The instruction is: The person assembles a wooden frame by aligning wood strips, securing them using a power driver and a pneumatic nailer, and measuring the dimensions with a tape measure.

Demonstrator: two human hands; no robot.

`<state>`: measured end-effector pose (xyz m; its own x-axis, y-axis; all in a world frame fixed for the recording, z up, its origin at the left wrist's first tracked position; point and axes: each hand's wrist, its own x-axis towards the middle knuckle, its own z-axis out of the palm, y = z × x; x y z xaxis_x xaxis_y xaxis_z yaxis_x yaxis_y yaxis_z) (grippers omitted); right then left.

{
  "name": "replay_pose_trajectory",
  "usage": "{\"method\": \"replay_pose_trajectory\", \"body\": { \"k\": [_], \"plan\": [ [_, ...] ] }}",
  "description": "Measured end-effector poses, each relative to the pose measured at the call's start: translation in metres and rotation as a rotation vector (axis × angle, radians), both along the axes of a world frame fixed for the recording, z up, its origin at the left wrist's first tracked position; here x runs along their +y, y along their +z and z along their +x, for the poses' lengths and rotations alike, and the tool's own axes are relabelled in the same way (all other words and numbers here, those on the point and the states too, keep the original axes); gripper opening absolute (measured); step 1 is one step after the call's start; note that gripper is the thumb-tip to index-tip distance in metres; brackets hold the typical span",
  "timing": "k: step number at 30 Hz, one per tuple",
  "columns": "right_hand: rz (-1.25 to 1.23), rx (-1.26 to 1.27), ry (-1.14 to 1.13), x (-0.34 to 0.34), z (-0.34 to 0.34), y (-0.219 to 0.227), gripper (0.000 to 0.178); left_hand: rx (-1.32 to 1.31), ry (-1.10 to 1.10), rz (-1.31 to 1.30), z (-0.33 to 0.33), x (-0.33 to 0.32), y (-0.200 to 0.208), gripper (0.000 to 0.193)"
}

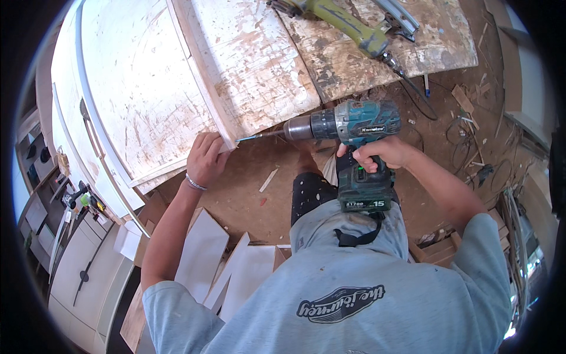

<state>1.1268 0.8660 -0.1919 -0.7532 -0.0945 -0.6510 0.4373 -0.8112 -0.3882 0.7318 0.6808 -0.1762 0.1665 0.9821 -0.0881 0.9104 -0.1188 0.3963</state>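
My right hand (380, 154) is closed around the handle of a teal and black cordless drill (368, 118), level at the table's near edge. From its chuck a thin bit (250, 137) points left, its tip at or very near the end of a narrow wooden strip (207, 97). I cannot tell whether the tip has entered the wood. My left hand (206, 158) grips that near end, fingers over the top, thumb hidden. The strip runs away from me across a worn, paint-stained white worktable (265, 71).
A green air tool (348, 23) lies at the table's far right, its hose (415, 88) dropping over the edge. White boards (203, 248) stand by my left elbow. Wood scraps (463, 99) and cords litter the floor at right. Hand tools (85, 197) sit at far left.
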Motion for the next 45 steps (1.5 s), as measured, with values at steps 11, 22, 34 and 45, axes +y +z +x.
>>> {"method": "replay_pose_trajectory", "body": {
  "k": [11,22,34,45],
  "plan": [
    [0.345,0.145,0.412,-0.026,-0.021,0.009,0.034,-0.166,0.054,-0.01,0.005,0.016,0.007,0.038],
    [1.201,-0.061,0.21,-0.076,0.092,0.032,0.047,-0.165,0.653,0.258,0.091,-0.071,0.004,0.021],
    [0.387,-0.527,-1.488,-0.281,0.095,-0.054,0.035,-0.374,0.167,-0.635,0.171,-0.082,-0.237,0.015],
    [0.244,-0.826,-1.455,-0.407,0.128,-0.265,0.044,-0.717,0.866,-0.778,0.263,-0.055,-0.589,0.013]
  ]
}}
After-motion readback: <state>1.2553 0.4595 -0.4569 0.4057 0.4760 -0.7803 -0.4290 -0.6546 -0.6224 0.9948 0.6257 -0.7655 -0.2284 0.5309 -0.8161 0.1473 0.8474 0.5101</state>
